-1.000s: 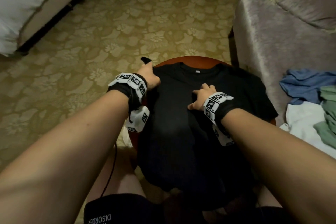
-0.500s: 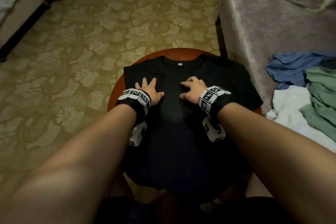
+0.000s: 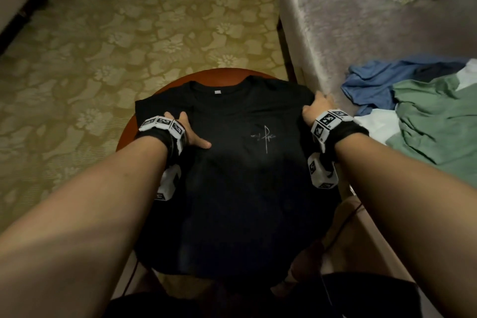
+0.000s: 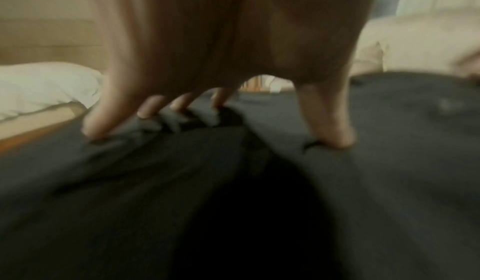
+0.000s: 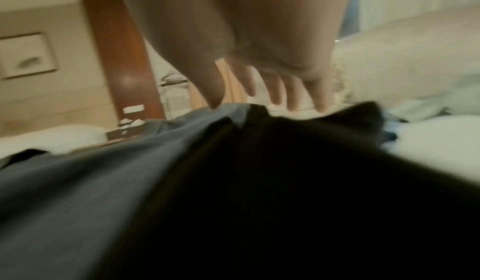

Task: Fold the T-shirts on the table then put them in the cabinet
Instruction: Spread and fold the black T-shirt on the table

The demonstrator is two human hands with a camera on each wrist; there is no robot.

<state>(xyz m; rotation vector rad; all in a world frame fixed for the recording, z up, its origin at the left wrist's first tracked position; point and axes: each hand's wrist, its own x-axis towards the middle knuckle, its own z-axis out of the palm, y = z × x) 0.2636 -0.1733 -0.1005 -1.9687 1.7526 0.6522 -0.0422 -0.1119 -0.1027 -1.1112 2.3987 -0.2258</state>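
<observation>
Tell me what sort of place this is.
Probably a hotel room or bedroom: patterned carpet, a bed with white bedding, an upholstered sofa holding loose clothes, and a small round wooden table with a black T-shirt spread on it.

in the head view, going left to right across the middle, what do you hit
carpet → left hand → black t-shirt → right hand → blue shirt → green shirt
</observation>
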